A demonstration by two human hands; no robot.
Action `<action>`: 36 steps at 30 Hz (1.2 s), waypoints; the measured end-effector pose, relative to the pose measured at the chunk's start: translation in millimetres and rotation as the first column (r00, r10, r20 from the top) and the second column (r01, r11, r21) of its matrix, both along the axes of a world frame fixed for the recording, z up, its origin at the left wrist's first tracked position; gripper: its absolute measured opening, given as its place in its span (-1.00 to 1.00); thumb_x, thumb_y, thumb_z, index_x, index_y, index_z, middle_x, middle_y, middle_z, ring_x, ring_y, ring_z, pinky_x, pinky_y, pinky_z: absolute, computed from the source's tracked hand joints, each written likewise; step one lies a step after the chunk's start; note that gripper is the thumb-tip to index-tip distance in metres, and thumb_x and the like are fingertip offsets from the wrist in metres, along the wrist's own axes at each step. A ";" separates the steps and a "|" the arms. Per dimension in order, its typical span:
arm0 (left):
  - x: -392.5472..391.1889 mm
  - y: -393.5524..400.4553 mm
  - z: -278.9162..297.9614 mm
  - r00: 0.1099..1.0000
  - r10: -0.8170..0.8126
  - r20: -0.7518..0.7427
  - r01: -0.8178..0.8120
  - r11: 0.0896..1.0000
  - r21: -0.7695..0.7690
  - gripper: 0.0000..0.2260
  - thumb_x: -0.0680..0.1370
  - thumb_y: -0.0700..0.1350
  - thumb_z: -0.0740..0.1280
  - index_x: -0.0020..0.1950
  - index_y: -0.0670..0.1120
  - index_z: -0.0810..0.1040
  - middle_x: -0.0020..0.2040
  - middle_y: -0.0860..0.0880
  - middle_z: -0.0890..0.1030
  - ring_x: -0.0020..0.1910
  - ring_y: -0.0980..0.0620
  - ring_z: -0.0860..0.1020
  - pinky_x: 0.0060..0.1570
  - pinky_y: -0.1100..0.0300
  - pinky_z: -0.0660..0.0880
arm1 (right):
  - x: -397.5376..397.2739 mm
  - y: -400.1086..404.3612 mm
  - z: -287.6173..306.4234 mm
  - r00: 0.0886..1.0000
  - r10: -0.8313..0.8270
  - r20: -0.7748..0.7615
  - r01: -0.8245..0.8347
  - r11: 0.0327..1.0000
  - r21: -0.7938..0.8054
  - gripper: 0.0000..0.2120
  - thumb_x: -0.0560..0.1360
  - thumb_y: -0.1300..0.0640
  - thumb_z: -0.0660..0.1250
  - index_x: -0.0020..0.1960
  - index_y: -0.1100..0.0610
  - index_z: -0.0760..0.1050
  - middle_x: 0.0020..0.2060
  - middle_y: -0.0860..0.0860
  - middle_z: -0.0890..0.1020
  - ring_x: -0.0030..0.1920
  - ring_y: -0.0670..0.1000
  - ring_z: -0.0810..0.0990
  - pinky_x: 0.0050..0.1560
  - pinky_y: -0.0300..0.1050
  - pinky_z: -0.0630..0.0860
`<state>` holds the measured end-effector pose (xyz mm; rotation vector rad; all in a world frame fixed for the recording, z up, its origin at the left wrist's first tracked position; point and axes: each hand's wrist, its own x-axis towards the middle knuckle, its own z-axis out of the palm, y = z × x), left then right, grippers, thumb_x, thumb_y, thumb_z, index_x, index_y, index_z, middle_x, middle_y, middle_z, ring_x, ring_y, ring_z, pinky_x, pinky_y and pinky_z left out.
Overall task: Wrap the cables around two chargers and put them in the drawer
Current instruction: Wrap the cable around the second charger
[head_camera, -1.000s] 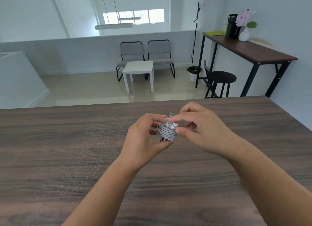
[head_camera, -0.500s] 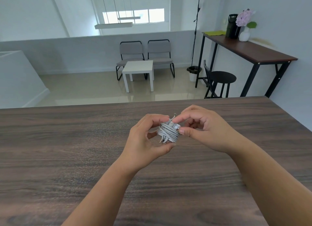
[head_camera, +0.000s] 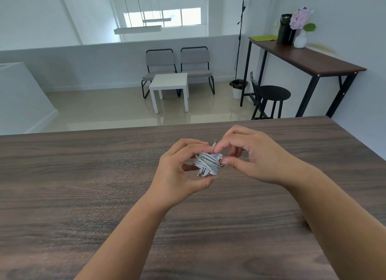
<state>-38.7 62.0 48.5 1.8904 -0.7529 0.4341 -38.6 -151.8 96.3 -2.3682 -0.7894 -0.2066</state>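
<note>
A white charger [head_camera: 207,164] wound round with its grey-white cable is held above the dark wooden table [head_camera: 83,185]. My left hand [head_camera: 179,173] grips the bundle from the left, thumb under it and fingers over the top. My right hand [head_camera: 252,156] pinches the cable's end at the bundle's right side, where a small metal plug tip shows. A short cable tip sticks up between the two hands. The charger's prongs show at the lower left of the bundle. No second charger and no drawer are in view.
The table's far edge runs just beyond my hands, its right edge at the far right. Beyond lie a lower floor with a white side table [head_camera: 170,85], two grey chairs [head_camera: 177,62], a black stool [head_camera: 273,92] and a tall dark desk [head_camera: 309,58].
The bundle has turned a little in my left hand, so more crossed cable turns face me. My right hand's fingers have shifted from the top to the bundle's right side.
</note>
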 end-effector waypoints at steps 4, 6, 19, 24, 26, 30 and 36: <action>-1.0 -1.4 -3.2 1.000 0.012 -0.006 -0.012 0.999 -0.042 -0.53 0.25 -0.25 0.65 0.12 -0.06 0.64 0.14 -0.02 0.58 0.02 -0.02 0.62 -0.17 0.26 0.61 | 2.2 -0.5 -0.9 0.999 0.046 -0.018 -0.046 0.998 0.039 -0.77 0.45 0.21 0.43 0.05 -0.04 0.59 -0.09 -0.09 0.53 -0.12 -0.05 0.55 -0.04 -0.19 0.53; -1.3 -2.3 -4.8 1.000 0.018 -0.005 -0.018 0.998 -0.061 -0.53 0.24 -0.25 0.65 0.10 -0.06 0.63 0.14 -0.02 0.59 0.01 -0.03 0.63 -0.17 0.25 0.61 | 2.4 -0.6 -1.0 0.998 0.060 -0.023 -0.058 0.997 0.052 -0.78 0.45 0.23 0.43 0.04 -0.02 0.58 -0.14 -0.04 0.52 -0.13 -0.02 0.53 -0.06 -0.14 0.52; -1.9 -6.0 -9.5 0.989 0.074 0.126 -0.078 0.997 0.025 -0.57 0.29 -0.23 0.63 0.06 -0.05 0.57 0.17 0.00 0.60 0.19 0.12 0.58 -0.02 0.26 0.60 | -5.9 4.4 -3.5 0.993 -0.069 -0.094 0.080 0.989 0.124 -0.87 0.46 0.18 0.38 -0.06 -0.03 0.62 -0.24 -0.12 0.61 -0.25 -0.09 0.54 -0.24 -0.30 0.49; -4.5 -10.9 -12.8 0.980 0.139 0.140 -0.153 0.983 0.097 -0.50 0.31 -0.22 0.61 0.14 -0.06 0.46 0.21 0.11 0.55 0.22 0.24 0.52 0.05 0.42 0.50 | -4.1 10.2 3.7 0.966 -0.187 -0.180 0.216 0.964 0.156 -0.95 0.37 0.02 0.50 -0.23 -0.05 0.65 -0.34 -0.19 0.64 -0.33 -0.23 0.55 -0.32 -0.42 0.41; -4.6 -11.6 -13.1 0.974 0.149 0.172 -0.173 0.976 0.134 -0.46 0.31 -0.22 0.60 0.20 -0.06 0.45 0.21 0.09 0.55 0.21 0.22 0.52 0.07 0.37 0.51 | -2.6 11.2 5.2 0.951 -0.202 -0.232 0.241 0.958 0.154 -0.93 0.34 0.04 0.53 -0.26 -0.03 0.65 -0.41 -0.22 0.63 -0.40 -0.25 0.53 -0.37 -0.45 0.37; -2.6 -12.2 -13.3 0.960 0.166 0.227 -0.208 0.963 0.172 -0.44 0.30 -0.21 0.60 0.26 -0.10 0.51 0.19 0.00 0.55 0.18 0.13 0.52 0.08 0.23 0.53 | -0.4 13.5 8.5 0.931 -0.223 -0.290 0.271 0.953 0.138 -0.92 0.31 0.05 0.54 -0.27 -0.02 0.64 -0.36 -0.15 0.66 -0.40 -0.26 0.54 -0.32 -0.38 0.42; -3.4 -14.2 -13.6 0.961 0.251 0.118 -0.262 0.961 0.093 -0.45 0.29 -0.20 0.60 0.24 -0.04 0.55 0.13 0.10 0.54 0.11 0.22 0.52 0.01 0.36 0.50 | -4.6 9.9 3.4 0.904 -0.103 -0.416 0.247 0.918 0.310 -0.84 0.36 0.17 0.53 -0.10 -0.03 0.67 -0.32 -0.18 0.66 -0.32 -0.18 0.57 -0.21 -0.29 0.50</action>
